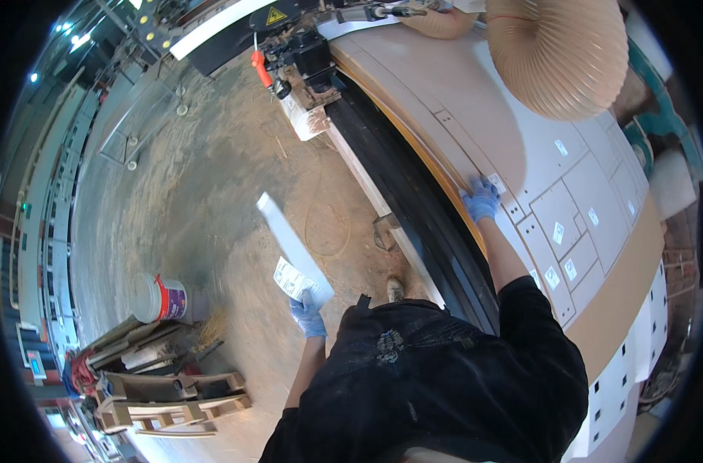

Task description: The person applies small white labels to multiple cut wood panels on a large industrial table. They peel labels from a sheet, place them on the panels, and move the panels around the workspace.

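My left hand (309, 315), in a blue glove, is closed on the lower end of a white strip of label paper (292, 245). A printed label (293, 279) shows at the strip's side, near my fingers. On the right, my gloved right hand (481, 201) lies with its fingers stretched out on a large pale board (463, 100) cut into panels. Its fingertips touch a small white label (496, 184) near the board's left edge. More small labels (558, 233) are on the other cut panels.
A black rail (413, 185) runs along the board's left side, with a machine head (313, 58) at its far end. A ribbed hose (556, 58) hangs over the board. On the floor at left stand a white bucket (147, 297) and a wooden pallet (166, 413).
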The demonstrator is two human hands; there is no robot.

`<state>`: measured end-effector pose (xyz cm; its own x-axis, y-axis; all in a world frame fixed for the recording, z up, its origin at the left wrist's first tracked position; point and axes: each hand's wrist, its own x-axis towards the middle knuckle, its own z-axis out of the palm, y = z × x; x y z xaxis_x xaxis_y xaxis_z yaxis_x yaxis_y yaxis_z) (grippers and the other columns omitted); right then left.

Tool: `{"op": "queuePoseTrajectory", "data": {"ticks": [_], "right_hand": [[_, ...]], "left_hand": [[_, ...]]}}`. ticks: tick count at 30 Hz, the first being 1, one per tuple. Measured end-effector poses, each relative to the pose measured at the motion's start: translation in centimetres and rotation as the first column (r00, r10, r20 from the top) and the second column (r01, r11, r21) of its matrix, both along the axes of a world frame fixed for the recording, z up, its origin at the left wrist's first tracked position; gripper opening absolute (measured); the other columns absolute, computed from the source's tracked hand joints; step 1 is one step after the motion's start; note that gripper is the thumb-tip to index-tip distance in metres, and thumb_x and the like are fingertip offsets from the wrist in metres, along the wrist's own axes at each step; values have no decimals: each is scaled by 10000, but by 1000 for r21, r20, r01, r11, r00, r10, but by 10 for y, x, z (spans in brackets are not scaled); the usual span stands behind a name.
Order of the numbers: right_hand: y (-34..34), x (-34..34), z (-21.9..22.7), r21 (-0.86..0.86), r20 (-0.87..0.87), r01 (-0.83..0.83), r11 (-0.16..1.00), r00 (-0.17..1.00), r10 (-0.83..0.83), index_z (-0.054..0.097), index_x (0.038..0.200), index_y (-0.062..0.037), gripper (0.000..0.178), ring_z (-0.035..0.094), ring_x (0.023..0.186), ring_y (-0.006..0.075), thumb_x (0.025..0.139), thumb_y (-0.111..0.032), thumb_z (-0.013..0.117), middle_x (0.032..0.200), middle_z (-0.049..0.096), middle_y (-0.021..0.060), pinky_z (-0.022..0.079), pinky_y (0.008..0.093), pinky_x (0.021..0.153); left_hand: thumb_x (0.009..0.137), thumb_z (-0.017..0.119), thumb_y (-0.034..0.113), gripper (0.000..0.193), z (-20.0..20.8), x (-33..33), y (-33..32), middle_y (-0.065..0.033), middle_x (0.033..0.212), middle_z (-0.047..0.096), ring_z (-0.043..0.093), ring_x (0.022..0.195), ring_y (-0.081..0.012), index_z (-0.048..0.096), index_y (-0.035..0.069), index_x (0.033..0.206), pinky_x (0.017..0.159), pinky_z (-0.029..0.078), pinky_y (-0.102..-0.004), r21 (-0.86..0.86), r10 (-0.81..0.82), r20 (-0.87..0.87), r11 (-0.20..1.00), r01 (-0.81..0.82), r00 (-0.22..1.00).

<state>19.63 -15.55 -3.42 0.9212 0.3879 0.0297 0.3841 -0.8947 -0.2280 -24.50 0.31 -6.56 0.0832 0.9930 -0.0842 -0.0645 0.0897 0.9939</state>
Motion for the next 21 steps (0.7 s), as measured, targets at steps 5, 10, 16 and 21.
{"op": "queuePoseTrajectory", "data": {"ticks": [5,10,16,21], "right_hand": [[28,14,-4,5,18,16,1000,1000,-16,527,1168,-155,510,343,1223,330,749,-442,571,1344,382,86,253,478,997],[60,27,-9,13,20,49,999,999,-50,533,1161,-156,509,362,1202,328,733,-426,592,1332,395,90,256,476,995],[84,30,-17,4,29,164,986,986,-165,532,1165,-163,499,351,1211,322,728,-396,598,1326,400,94,257,470,994],[115,14,-10,49,100,263,964,959,-266,545,1148,-175,465,344,1220,302,727,-362,614,1307,414,105,241,444,1014]], "left_hand": [[862,549,157,252,-9,-6,12,-46,938,592,554,802,-125,535,-5,1054,688,470,-267,-77,-10,-60,997,6,998],[864,544,164,253,-26,-9,45,-37,911,584,545,776,-113,538,5,1060,645,470,-255,-46,57,70,997,-54,996],[860,556,164,279,-30,-16,112,-38,951,590,556,803,-114,526,6,1088,676,474,-258,-86,3,45,996,1,999],[867,541,166,258,-11,-29,186,-39,933,594,551,781,-104,537,4,1069,653,474,-257,-33,-26,39,999,27,999]]}}
